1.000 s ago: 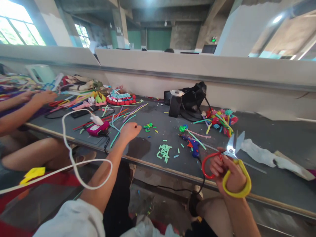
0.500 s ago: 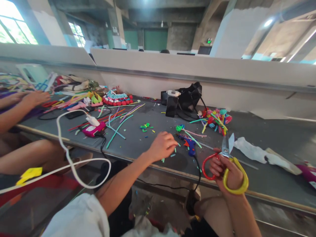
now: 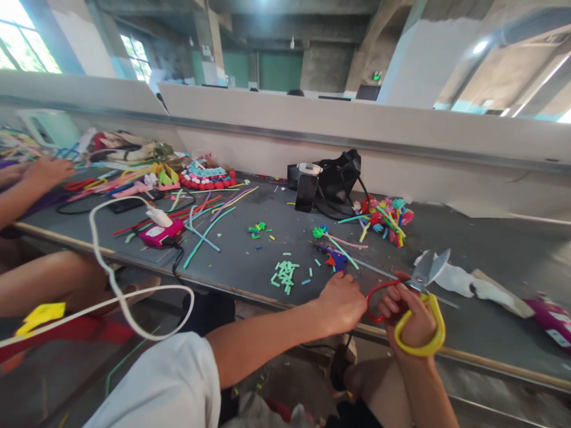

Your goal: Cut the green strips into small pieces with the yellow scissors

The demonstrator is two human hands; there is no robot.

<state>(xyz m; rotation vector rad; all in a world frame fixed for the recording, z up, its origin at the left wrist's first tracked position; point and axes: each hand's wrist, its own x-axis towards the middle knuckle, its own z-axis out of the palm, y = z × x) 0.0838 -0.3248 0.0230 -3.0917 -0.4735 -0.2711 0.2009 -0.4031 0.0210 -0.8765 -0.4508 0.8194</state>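
My right hand [image 3: 410, 318] grips scissors [image 3: 419, 345] with one yellow and one red handle loop, their blades spread apart and pointing up over the table. Close beside it, my left hand [image 3: 342, 302] is low at the table's front edge, fingers curled downward. It covers the lower part of a blue and red glue gun [image 3: 336, 260], and I cannot make out what its fingers hold. Short pale green cut pieces [image 3: 284, 273] lie in a small pile left of the glue gun. Behind the gun is a green pipe-cleaner tuft [image 3: 319, 232] with long stems.
A black bag [image 3: 341, 178] and a phone [image 3: 306, 191] stand at the back. Coloured pipe-cleaner flowers [image 3: 388, 219] lie right of them. A magenta adapter [image 3: 161, 233] with a looping white cable [image 3: 120, 285] is on the left, near another person's hand [image 3: 49, 172].
My left hand has moved right and toward me, from over the green pieces to the glue gun, uncovering the pile. The scissor blades have opened wider and tilted right.
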